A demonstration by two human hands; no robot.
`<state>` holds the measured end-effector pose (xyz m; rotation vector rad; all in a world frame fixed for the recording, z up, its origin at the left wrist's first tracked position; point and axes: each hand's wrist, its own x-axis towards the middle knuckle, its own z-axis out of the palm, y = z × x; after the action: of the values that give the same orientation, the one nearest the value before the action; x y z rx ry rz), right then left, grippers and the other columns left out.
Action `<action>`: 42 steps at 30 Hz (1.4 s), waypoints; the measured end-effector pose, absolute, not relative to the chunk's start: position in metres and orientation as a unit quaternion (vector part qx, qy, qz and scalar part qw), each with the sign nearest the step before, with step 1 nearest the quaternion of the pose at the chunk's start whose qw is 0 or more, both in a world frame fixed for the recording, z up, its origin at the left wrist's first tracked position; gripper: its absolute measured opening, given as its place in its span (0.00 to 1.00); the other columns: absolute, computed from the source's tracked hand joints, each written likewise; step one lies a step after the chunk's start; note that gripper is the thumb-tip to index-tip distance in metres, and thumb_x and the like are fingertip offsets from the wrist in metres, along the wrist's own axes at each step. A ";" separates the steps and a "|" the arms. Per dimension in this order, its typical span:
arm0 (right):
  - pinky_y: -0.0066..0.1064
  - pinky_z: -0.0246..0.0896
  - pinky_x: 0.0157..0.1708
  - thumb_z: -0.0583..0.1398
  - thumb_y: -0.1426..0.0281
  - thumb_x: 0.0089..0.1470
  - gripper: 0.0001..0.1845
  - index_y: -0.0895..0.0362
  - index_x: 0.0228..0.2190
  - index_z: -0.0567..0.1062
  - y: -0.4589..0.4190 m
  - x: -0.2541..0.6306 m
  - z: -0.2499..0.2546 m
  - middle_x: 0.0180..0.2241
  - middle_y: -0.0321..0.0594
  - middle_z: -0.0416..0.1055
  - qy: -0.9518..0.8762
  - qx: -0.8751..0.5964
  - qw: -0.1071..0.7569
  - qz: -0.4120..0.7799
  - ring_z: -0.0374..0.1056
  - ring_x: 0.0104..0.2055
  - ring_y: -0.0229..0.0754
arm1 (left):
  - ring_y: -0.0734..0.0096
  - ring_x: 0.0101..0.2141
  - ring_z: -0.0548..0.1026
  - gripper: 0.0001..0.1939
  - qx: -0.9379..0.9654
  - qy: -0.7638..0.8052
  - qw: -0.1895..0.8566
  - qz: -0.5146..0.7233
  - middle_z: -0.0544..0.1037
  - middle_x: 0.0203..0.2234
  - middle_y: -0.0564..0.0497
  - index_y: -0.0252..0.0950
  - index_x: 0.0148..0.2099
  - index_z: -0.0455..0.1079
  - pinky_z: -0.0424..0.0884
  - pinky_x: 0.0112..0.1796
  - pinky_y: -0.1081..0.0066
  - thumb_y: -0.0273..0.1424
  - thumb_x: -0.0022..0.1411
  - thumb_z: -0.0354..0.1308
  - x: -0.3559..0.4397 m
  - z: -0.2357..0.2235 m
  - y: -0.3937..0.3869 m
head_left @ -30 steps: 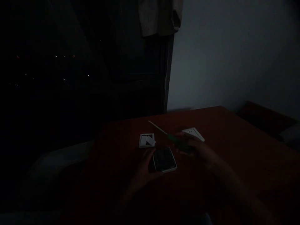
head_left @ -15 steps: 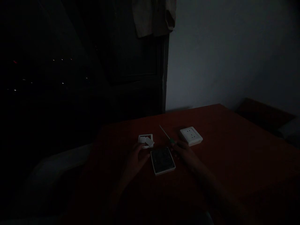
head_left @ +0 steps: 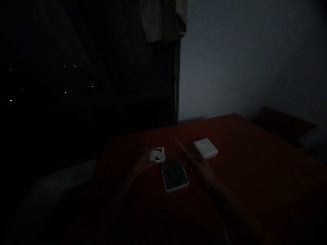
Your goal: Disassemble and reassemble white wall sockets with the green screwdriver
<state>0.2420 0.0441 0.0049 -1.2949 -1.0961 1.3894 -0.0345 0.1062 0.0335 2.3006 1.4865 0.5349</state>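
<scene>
In the dim head view, my left hand (head_left: 142, 162) curls around the left side of a white cover frame (head_left: 160, 149), fingers at its far edge and thumb at its near edge. Two loose white plates lie over the frame's opening, the right plate (head_left: 160, 155) slanted. My right hand (head_left: 200, 166) is closed around the green handle of a screwdriver (head_left: 182, 145), whose thin shaft points away and to the left. Between the hands lies a square white-rimmed switch or socket body (head_left: 175, 176), its dark inside facing up. The inner details are too dark to read.
A white wall socket (head_left: 205, 148) rests on the red-brown table (head_left: 255, 163), just beyond my right hand. Behind are a pale wall (head_left: 224, 68), a dark window with small lights and a hanging cloth (head_left: 163, 20). Another reddish surface (head_left: 283, 124) stands at the right.
My left hand has moved left and around the cover frame, and the left white plate now sits more tilted. My right hand keeps the screwdriver nearly still. The view has shifted slightly.
</scene>
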 end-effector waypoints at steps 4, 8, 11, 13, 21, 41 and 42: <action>0.25 0.46 0.16 0.60 0.47 0.47 0.26 0.59 0.27 0.75 0.046 0.244 0.001 0.18 0.33 0.65 -0.431 -0.534 0.453 0.570 0.56 0.18 0.32 | 0.54 0.51 0.67 0.26 0.808 0.530 0.171 0.194 0.70 0.49 0.47 0.41 0.53 0.67 0.62 0.52 0.57 0.30 0.50 0.64 -0.036 0.031 0.108; 0.24 0.47 0.16 0.59 0.46 0.49 0.27 0.60 0.26 0.75 0.047 0.243 0.000 0.19 0.35 0.65 -0.428 -0.534 0.455 0.570 0.57 0.18 0.32 | 0.55 0.48 0.68 0.25 0.804 0.534 0.173 0.197 0.70 0.46 0.46 0.38 0.52 0.69 0.64 0.50 0.59 0.32 0.50 0.64 -0.035 0.030 0.107; 0.24 0.47 0.16 0.57 0.44 0.49 0.29 0.60 0.25 0.75 0.048 0.243 -0.001 0.19 0.36 0.66 -0.430 -0.536 0.456 0.566 0.58 0.19 0.33 | 0.57 0.47 0.69 0.25 0.798 0.540 0.180 0.197 0.69 0.46 0.46 0.37 0.52 0.69 0.66 0.48 0.62 0.32 0.50 0.63 -0.035 0.027 0.107; 0.24 0.46 0.15 0.56 0.43 0.49 0.30 0.60 0.24 0.75 0.048 0.242 -0.002 0.20 0.37 0.68 -0.431 -0.537 0.457 0.564 0.58 0.19 0.33 | 0.57 0.46 0.69 0.26 0.794 0.545 0.184 0.196 0.68 0.46 0.46 0.36 0.52 0.69 0.67 0.48 0.62 0.33 0.50 0.64 -0.036 0.024 0.108; 0.24 0.46 0.14 0.56 0.43 0.50 0.30 0.59 0.21 0.74 0.046 0.243 0.002 0.15 0.35 0.66 -0.450 -0.545 0.435 0.558 0.58 0.16 0.33 | 0.57 0.47 0.68 0.26 0.784 0.558 0.184 0.200 0.66 0.45 0.48 0.39 0.50 0.69 0.67 0.47 0.63 0.41 0.49 0.64 -0.039 0.021 0.111; 0.27 0.59 0.24 0.61 0.53 0.49 0.19 0.55 0.35 0.72 0.041 0.239 0.010 0.25 0.35 0.71 -0.433 -0.473 0.483 0.596 0.65 0.25 0.36 | 0.57 0.48 0.69 0.29 0.797 0.492 0.232 0.263 0.68 0.49 0.47 0.41 0.52 0.64 0.66 0.46 0.62 0.36 0.47 0.68 0.006 0.048 0.065; 0.27 0.60 0.24 0.62 0.54 0.49 0.18 0.54 0.36 0.71 0.040 0.238 0.011 0.24 0.34 0.70 -0.433 -0.467 0.483 0.601 0.65 0.24 0.37 | 0.56 0.48 0.69 0.30 0.805 0.484 0.230 0.254 0.69 0.48 0.48 0.42 0.52 0.64 0.66 0.46 0.61 0.37 0.47 0.69 0.013 0.050 0.058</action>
<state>0.2384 0.0397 0.0114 -1.1369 -1.0558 1.4647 0.0132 0.0581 0.0497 2.2153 1.3315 0.6980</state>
